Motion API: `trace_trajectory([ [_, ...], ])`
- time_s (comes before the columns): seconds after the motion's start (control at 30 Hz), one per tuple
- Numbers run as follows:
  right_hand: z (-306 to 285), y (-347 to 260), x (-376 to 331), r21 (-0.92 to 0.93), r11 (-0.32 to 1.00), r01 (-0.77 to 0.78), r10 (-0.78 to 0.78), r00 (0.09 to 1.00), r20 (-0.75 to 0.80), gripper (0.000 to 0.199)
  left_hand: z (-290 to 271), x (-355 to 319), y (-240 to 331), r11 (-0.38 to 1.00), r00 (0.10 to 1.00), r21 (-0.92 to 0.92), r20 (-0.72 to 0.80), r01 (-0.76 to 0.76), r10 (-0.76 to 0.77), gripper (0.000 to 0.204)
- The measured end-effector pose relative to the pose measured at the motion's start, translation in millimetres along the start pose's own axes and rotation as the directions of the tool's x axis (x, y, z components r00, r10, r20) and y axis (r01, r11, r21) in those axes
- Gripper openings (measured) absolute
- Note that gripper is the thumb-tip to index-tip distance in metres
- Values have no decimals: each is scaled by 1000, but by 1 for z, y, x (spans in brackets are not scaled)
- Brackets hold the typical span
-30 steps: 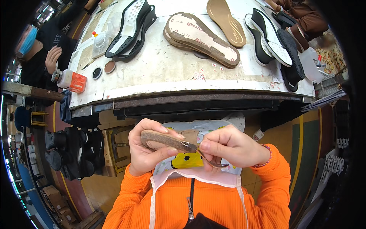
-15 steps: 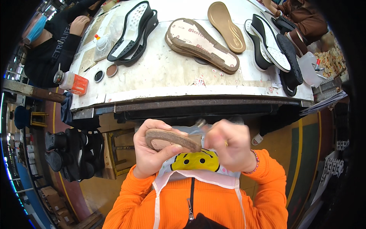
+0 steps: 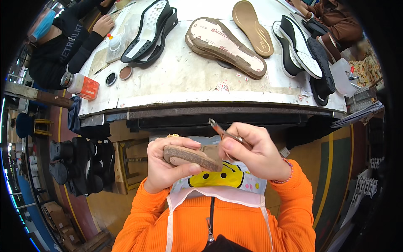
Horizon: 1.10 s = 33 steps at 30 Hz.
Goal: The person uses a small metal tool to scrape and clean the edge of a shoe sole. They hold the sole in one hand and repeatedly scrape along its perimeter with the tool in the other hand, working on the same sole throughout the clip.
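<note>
- The left hand gripped a brown cork-like shoe sole, fingers closed around it, in front of the orange-sleeved chest, below the tabletop edge.
- The right hand pinched a thin metal-tipped knife, fingers closed, its blade pointing up-left just above the sole.

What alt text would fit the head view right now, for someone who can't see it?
A person in an orange top holds a brown shoe sole edge-on in the left hand, while the right hand grips a small metal tool just above it. Beyond the hands, a white workbench carries more soles, two small lids and an orange-labelled bottle.
</note>
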State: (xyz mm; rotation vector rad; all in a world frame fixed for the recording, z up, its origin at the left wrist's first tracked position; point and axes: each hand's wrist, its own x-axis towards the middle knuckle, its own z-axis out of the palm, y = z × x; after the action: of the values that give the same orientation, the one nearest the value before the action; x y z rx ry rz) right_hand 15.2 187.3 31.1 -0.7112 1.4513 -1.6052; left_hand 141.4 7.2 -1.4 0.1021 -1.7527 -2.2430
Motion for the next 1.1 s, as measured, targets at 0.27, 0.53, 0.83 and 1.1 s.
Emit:
trace_trajectory([
  [0.27, -13, -27, -15, 19, 992, -126, 123, 987, 104, 30, -2, 3, 5, 998, 999, 61, 33, -32, 30, 32],
  [0.53, -5, -18, -15, -6, 978, -208, 200, 930, 310, 36, -3, 3, 5, 994, 991, 80, 109, -80, 71, 29],
  [0.83, -3, -18, -12, 56, 965, -258, 227, 920, 320, 36, -2, 3, 6, 987, 987, 123, 136, -108, 91, 28],
  [1.1, -1, -8, -14, -411, 896, 170, -95, 976, 197, 21, 3, 6, 13, 950, 984, 259, 92, -171, 152, 25],
])
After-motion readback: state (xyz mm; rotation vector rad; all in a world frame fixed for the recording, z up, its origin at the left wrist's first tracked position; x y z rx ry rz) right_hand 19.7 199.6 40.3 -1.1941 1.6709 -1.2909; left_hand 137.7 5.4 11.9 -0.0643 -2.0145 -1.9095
